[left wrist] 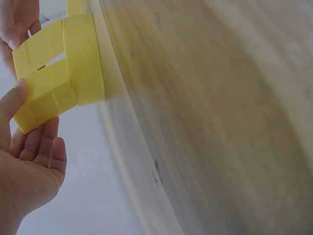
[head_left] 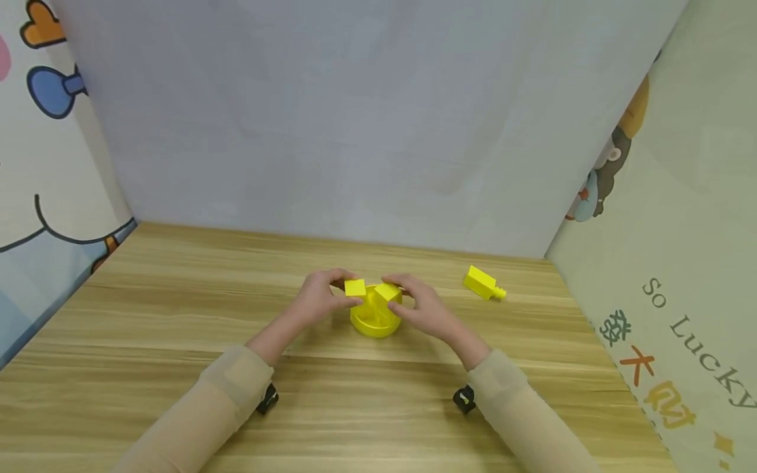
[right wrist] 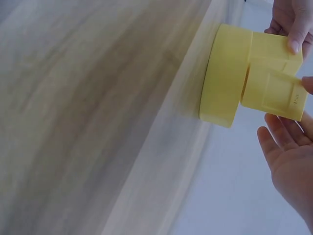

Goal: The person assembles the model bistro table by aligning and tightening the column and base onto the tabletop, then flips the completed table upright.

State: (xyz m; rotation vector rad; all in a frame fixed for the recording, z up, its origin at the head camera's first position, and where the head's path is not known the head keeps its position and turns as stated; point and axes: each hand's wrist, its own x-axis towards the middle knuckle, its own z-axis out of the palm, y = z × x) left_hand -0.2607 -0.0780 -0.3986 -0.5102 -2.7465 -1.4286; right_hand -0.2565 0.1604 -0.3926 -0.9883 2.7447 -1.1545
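A round yellow dish (head_left: 376, 332) with inner dividers stands on the wooden table between the hands. My left hand (head_left: 313, 299) pinches a square-ended yellow block (head_left: 355, 288) between thumb and fingers at the dish's left side. On the other side my right hand (head_left: 427, 309) pinches a similar yellow block (head_left: 388, 292). Both wrist views show the blocks upright, leaning at slightly different angles, with their lower ends at the rim of the dish; those ends are hidden inside it. A small raised mark shows on the right-hand block (right wrist: 276, 93).
A third yellow block (head_left: 480, 282) with a screw-threaded neck lies on its side at the table's back right. Behind the wooden table (head_left: 378, 407) hangs a pale grey cloth (head_left: 331, 131). Printed panels flank it, the right one (head_left: 656, 289) with lettering.
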